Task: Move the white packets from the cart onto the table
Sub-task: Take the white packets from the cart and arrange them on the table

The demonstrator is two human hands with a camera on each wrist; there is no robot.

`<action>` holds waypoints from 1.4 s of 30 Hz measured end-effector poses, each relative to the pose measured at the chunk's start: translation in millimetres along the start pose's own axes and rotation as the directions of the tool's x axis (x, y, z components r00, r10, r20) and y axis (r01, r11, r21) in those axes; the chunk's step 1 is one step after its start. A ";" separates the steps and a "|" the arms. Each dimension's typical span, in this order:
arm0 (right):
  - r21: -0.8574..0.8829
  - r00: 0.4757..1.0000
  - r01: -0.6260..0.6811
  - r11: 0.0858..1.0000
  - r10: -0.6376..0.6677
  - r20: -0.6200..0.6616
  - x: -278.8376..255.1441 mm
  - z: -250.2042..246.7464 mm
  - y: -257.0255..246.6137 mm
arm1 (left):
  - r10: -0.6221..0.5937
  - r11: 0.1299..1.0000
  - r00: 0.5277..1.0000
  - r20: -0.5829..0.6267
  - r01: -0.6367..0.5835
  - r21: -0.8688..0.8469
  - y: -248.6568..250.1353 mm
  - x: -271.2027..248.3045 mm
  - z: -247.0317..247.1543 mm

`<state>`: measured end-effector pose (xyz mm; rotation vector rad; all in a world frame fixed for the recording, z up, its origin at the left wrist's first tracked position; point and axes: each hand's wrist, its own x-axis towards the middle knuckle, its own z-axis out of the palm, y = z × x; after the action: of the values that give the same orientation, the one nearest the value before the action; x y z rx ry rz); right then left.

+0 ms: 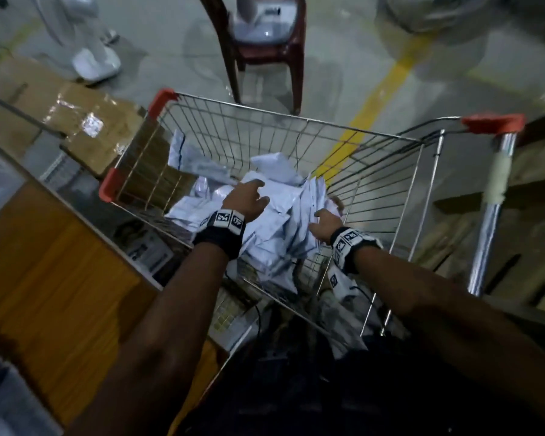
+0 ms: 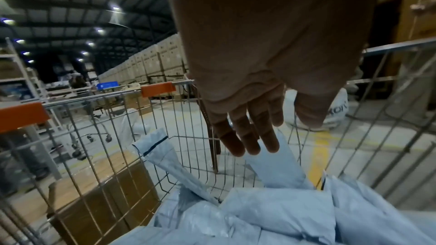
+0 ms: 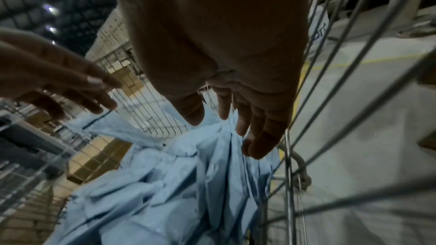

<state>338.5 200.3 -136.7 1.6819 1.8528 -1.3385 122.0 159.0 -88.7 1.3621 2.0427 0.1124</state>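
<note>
A heap of white packets [image 1: 274, 215] [image 2: 278, 211] [image 3: 188, 183] fills the bottom of a wire cart [image 1: 296, 133] with orange corner caps. Both my hands reach down into the cart. My left hand [image 1: 249, 196] [image 2: 250, 137] hovers over the middle of the heap with straight, spread fingers and grips nothing. My right hand [image 1: 328, 215] [image 3: 235, 124] hangs over the right side of the heap, close to the cart's wire wall [image 3: 290, 156], fingers straight and pointing down at upright packets. The wooden table [image 1: 44, 278] lies at my left.
Taped cardboard boxes [image 1: 85, 127] sit left of the cart. A dark red plastic chair [image 1: 265, 48] stands beyond it on the grey floor with a yellow line [image 1: 378, 96]. The cart's chrome handle post [image 1: 491, 209] rises at the right.
</note>
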 end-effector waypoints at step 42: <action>0.533 0.965 -0.078 0.843 0.197 -0.170 -45.5 -32.9 13.9 | 0.009 0.957 0.994 0.110 -0.040 0.288 -21.5 88.9 71.7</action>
<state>374.6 196.3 -91.8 2.2664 1.5057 -1.7687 125.5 204.3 -195.7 1.5338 2.0081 -0.2557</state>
